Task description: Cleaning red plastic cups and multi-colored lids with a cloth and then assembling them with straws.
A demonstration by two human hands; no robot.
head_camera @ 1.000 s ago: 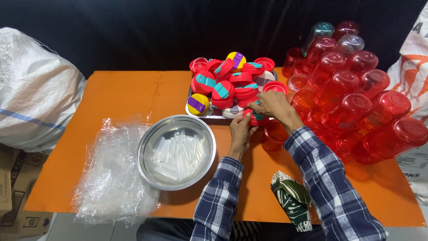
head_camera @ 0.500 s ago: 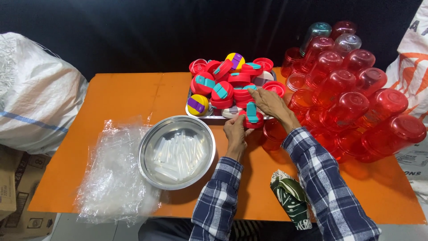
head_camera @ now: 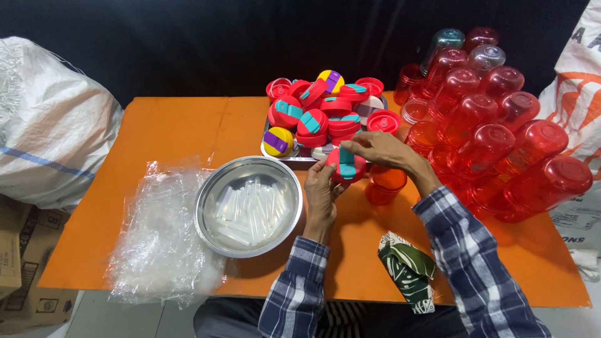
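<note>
A red bottle lid with a teal flip tab [head_camera: 346, 166] is held between both hands above the orange table [head_camera: 163, 131]. My left hand [head_camera: 321, 191] cups it from below and the left. My right hand [head_camera: 379, 149] grips its top edge from the right. Just behind the hands, a metal tray [head_camera: 270, 152] holds a heap of red lids [head_camera: 313, 109], a few yellow and purple. A red transparent bottle [head_camera: 386, 183] stands under my right wrist. A steel bowl [head_camera: 248, 206] with several clear plastic tubes sits left of my left hand.
Many red transparent bottles [head_camera: 494, 138] lie stacked at the right. Crumpled clear plastic [head_camera: 156, 241] lies by the bowl. A green patterned pouch [head_camera: 410, 269] rests at the table's near edge. A white sack [head_camera: 50, 125] and cardboard boxes [head_camera: 19, 263] are at the left.
Both hands have drawn back from the tray toward me with a red lid. The lid has turned so its teal tab faces up.
</note>
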